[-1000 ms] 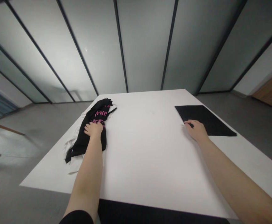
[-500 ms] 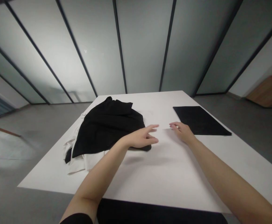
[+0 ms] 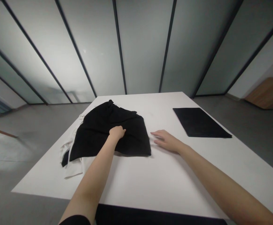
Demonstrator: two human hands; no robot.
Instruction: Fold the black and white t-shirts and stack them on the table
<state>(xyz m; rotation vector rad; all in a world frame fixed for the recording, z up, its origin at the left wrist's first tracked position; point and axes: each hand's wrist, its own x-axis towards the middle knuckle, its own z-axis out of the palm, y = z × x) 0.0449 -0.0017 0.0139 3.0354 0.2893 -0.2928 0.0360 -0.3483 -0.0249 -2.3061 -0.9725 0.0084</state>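
A black garment (image 3: pixel 129 142) lies loosely heaped on the left half of the white table (image 3: pixel 150 184), over white cloth (image 3: pixel 74 168) that shows along its left and near edges. My left hand (image 3: pixel 117 132) is closed on the middle of the black garment, with the fingertips turned away from view. Just off the garment's right edge, my right hand (image 3: pixel 165 140) hovers low above the table, fingers stretched out and holding nothing.
A flat, neatly folded black cloth (image 3: pixel 200 122) rests at the table's right edge. Behind the table stands a frosted glass partition (image 3: pixel 143 47) with dark bars. A wooden piece (image 3: pixel 269 92) is on the floor at far right.
My left hand has moved left onto the black garment and closed. My right hand has shifted left, towards the garment's edge. The garment's right part lies flatter and its top flap has sunk.
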